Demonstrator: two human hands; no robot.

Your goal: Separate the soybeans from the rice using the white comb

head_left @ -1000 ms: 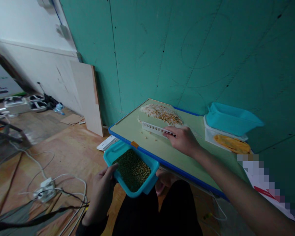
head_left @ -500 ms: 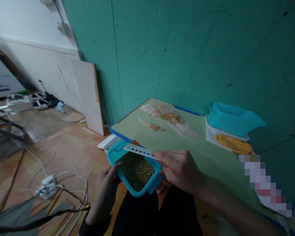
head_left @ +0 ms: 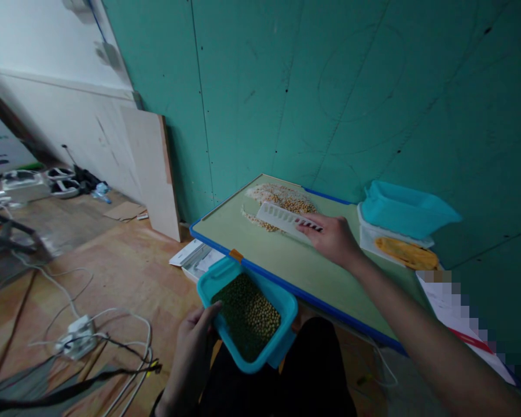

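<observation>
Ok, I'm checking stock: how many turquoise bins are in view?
2. The held bin is in the left hand, beside the near edge of the table; the second bin rests on a white object at the table's right side. Others could be hidden.

White power strip (head_left: 79,336), pale board (head_left: 151,174)

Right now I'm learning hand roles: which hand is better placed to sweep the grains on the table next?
Probably the right hand: it holds the white slotted strip over the table, near the grains. The left hand grips the blue tub.
</observation>
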